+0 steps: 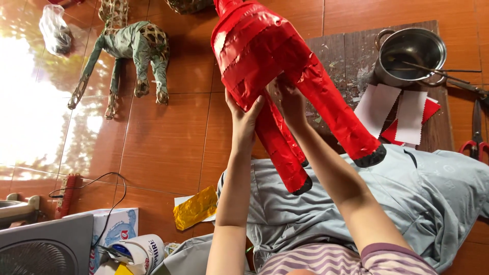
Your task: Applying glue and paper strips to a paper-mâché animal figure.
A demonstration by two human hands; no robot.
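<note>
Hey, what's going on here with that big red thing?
A person sitting on the tiled floor holds up a red paper-covered animal figure with both hands, the left hand and right hand pressed against its underside between the black-tipped legs. A bare woven frame figure lies nearby, and a metal pot sits on a board.

You're on a home floor turned craft workshop: glossy orange-brown floor tiles (168, 147), a glue-spattered wooden board (351, 56), a steel pot (410, 53), red-handled scissors (476, 137), and an unfinished woven bamboo animal frame (130, 48).
</note>
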